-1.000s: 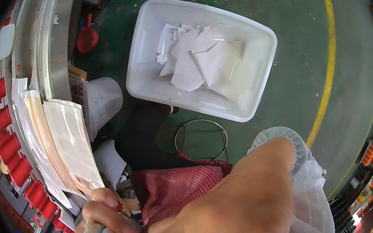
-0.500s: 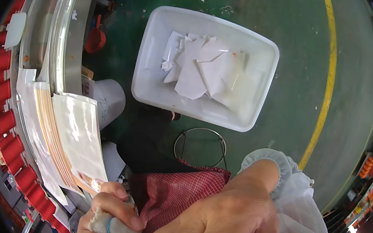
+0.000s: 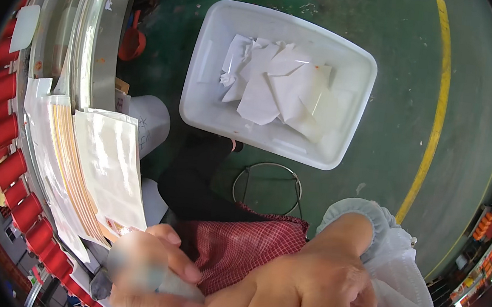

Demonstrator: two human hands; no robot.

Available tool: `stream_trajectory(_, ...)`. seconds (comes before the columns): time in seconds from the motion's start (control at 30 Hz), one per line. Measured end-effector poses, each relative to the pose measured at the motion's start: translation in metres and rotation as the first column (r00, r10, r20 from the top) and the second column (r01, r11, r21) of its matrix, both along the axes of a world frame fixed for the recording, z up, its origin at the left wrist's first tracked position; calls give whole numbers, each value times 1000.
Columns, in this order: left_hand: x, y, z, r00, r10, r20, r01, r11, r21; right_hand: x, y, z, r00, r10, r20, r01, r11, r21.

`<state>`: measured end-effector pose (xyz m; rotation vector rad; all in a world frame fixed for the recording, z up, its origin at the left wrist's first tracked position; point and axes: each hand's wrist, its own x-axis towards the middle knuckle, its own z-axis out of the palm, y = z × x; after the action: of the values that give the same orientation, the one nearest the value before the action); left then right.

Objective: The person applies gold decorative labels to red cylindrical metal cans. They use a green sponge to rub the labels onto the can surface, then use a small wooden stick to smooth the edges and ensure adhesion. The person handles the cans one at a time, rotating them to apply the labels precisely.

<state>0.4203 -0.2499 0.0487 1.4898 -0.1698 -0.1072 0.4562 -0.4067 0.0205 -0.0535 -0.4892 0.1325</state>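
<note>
My left hand [image 3: 177, 263] is at the lower edge, fingers curled, with a pale covering on one finger; part of this hand is blurred. Close beside it, my right hand [image 3: 303, 294] has its back upward and its fingers bent down towards the left one. The right fingertips and whatever lies between the hands are hidden. Just left of my left hand, glossy white and cream plastic pouches [image 3: 107, 163] lie stacked on a steel table [image 3: 103, 72]. A red checked apron [image 3: 242, 243] covers my lap beneath the hands.
A white plastic bin [image 3: 208, 116] on the green floor holds white torn sheets [image 3: 258, 98]. A round metal frame [image 3: 269, 164] stands nearer. By the table are a white bucket [image 3: 153, 123] and a red scoop [image 3: 131, 44]. Red rounded pieces [image 3: 3, 128] line the far left.
The scene has shifted slightly up and to the right in the picture. My hands have moved a little rightward, still close together. Part of my left hand is now blurred.
</note>
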Motion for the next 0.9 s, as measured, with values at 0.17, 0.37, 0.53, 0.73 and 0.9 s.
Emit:
stream_trajectory(0.17, -2, -4, -31, 985, 55, -164, -58, 998, -9, 13, -21, -38, 992, 114, 59, -96, 963, -250)
stream_trajectory(0.37, 1, -20, -59, 890, -77, -450, -33, 972, -231, 18, -54, -106, 995, 20, -98, -91, 593, -800)
stream_trajectory(0.53, -3, -24, -81, 998, -19, -57, 39, 925, 379, -2, -49, -103, 974, -95, -206, -160, 355, -921)
stream_trajectory(0.73, -3, -23, -90, 981, 85, 173, -167, 821, 546, 3, -54, -98, 992, 64, 107, 93, 189, -978)
stream_trajectory(0.9, -8, -23, -80, 997, 60, -58, -32, 913, 406, 1, -55, -82, 933, 139, 333, 335, 9, -942)
